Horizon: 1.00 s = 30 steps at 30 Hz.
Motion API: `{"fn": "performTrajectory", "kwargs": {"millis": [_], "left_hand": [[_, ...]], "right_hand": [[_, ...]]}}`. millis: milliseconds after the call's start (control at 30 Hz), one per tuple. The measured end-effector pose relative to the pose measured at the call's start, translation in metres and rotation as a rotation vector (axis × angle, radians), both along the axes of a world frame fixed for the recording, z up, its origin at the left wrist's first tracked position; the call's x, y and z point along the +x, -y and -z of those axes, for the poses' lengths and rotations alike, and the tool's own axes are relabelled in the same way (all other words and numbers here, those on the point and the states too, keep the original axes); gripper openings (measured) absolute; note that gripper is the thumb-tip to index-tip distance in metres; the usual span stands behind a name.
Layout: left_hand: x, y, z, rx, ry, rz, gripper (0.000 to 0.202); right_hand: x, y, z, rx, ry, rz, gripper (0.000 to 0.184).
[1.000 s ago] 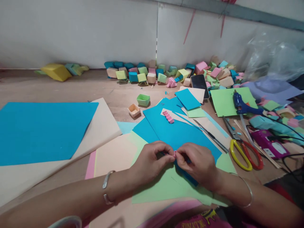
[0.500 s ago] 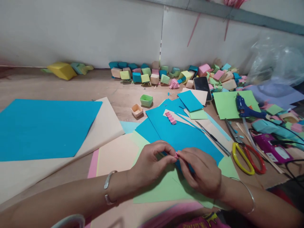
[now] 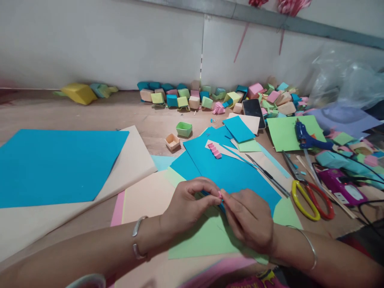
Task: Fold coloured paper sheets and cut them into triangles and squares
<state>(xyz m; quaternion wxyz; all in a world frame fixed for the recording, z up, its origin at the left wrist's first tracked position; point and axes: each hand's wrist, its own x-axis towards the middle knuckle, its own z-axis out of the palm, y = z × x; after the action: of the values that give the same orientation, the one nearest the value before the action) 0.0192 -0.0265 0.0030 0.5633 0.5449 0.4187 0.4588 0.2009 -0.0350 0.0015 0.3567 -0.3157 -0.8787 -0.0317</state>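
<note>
Between my fingertips is a small pink paper piece [image 3: 220, 195], mostly hidden by the fingers. My left hand [image 3: 192, 204] pinches it from the left with thumb and forefinger. From the other side, my right hand [image 3: 250, 218] grips it, its fingers curled together. Both hands hover over blue paper sheets [image 3: 234, 176] and a green sheet [image 3: 207, 240]. A pleated pink paper strip [image 3: 215, 151] lies on the blue paper just beyond. Past it stand two little open paper boxes, one green [image 3: 184, 129] and one peach [image 3: 172, 142].
To the right are scissors [image 3: 312, 196], a craft knife [image 3: 270, 176], a blue glue gun [image 3: 309, 138] and a purple device [image 3: 342, 186] with cables. A phone [image 3: 253, 113] lies near piled paper shapes. Many paper cubes [image 3: 172, 100] line the wall. A large blue sheet [image 3: 60, 164] lies left.
My right hand has shifted slightly left and turned a little around the pink piece. The left hand keeps its pinch. The camera view has tilted slightly.
</note>
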Motion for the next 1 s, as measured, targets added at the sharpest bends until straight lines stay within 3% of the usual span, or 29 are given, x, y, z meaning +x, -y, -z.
{"fn": "performTrajectory", "kwargs": {"millis": [300,567,700,867,1000], "left_hand": [[-0.001,-0.002,-0.002,0.180,-0.014,0.005,0.007],[0.001,-0.001,0.000,0.005,-0.036,-0.050,0.007],[0.000,-0.002,0.003,0.017,-0.111,-0.069,0.004],[0.001,-0.002,0.003,0.028,-0.185,-0.103,0.003],[0.004,-0.001,0.003,0.066,-0.228,-0.129,0.004]], "right_hand": [[-0.006,-0.007,-0.009,-0.133,-0.224,0.009,0.022],[-0.004,-0.009,-0.001,-0.152,-0.171,0.019,0.016],[-0.007,-0.008,0.006,-0.292,-0.264,0.012,0.016],[-0.008,-0.007,0.010,-0.625,-0.401,0.100,0.015],[-0.007,-0.010,0.009,-0.727,-0.411,0.129,0.017]]}}
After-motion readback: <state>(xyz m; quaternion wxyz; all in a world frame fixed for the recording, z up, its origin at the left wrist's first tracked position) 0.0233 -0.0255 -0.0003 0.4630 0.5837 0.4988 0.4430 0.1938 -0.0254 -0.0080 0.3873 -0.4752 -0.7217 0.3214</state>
